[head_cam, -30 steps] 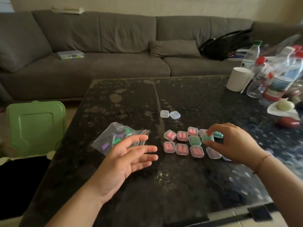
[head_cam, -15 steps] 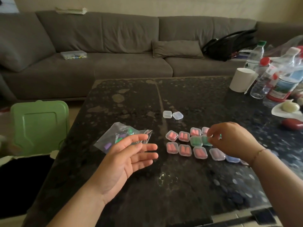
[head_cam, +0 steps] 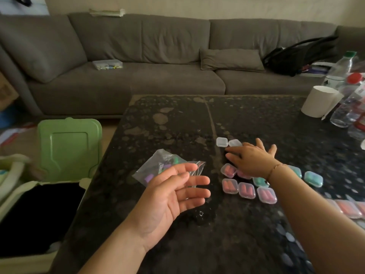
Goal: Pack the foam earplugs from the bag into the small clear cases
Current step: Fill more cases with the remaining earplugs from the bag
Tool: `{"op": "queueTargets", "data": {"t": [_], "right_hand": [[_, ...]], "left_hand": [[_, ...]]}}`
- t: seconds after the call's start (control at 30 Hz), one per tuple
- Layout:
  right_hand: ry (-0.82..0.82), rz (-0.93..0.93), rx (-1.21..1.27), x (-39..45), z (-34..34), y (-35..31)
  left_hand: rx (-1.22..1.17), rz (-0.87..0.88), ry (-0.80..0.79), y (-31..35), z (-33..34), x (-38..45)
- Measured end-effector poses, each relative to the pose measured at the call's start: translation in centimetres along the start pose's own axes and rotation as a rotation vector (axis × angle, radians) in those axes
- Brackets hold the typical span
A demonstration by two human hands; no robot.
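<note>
Head: hands amid cases

Grey sofa runs along the back, a cushion lying on it beside a black bag. Green lid stands left of the dark speckled surface. Far right: white roll, perhaps paper, and clear bottles.
</note>
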State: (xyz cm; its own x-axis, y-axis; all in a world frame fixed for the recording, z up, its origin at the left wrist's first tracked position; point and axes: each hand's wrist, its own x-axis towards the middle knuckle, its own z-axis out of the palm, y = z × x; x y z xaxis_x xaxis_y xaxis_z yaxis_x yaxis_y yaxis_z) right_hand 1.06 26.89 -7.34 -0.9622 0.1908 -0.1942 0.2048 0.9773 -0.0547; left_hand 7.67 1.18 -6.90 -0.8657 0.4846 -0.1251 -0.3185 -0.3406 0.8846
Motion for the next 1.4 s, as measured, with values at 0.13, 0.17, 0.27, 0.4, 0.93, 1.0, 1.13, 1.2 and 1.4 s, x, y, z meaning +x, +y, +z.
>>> {"op": "queueTargets", "data": {"t": [0.13, 0.17, 0.27, 0.4, 0.93, 1.0, 1.13, 1.2, 1.4], "right_hand": [[0.096, -0.02, -0.011, -0.5, 0.0, 0.7], [0.131, -0.029, -0.017, -1.0, -0.2, 0.6], [0.244, -0.141, -0.086, -3.8, -1.1, -0.3], [0.326, -0.556, 0.088, -9.0, -1.5, -2.1], [0.751, -0.745, 0.412, -11.6, 0.3, -5.5], [0.776, -0.718, 0.396, -11.5, 0.5, -5.8], [0.837, -0.718, 0.37, -11.6, 0.4, -5.8], [0.876, -0.745, 0.373, -11.6, 0.5, -5.8], [0.93, -0.737, 0.261, -11.5, 0.4, -5.8]], "left_hand": [[0.009, -0.003, -0.009, -0.1, 0.1, 0.1], [0.006, -0.006, -0.012, -0.1, 0.1, 0.1], [-0.016, -0.022, -0.003, -0.1, 0.4, -0.1], [-0.079, -0.117, 0.052, 0.0, 0.6, 0.0], [-0.448, -0.069, -0.087, -0.8, 0.7, -0.5], [-0.416, -0.051, -0.105, -0.8, 0.9, -0.4], [-0.465, -0.039, -0.13, -0.9, 0.7, -0.3], [-0.464, -0.016, -0.124, -1.2, 0.6, -0.2], [-0.519, 0.036, -0.079, -1.4, 0.9, -0.1]]}}
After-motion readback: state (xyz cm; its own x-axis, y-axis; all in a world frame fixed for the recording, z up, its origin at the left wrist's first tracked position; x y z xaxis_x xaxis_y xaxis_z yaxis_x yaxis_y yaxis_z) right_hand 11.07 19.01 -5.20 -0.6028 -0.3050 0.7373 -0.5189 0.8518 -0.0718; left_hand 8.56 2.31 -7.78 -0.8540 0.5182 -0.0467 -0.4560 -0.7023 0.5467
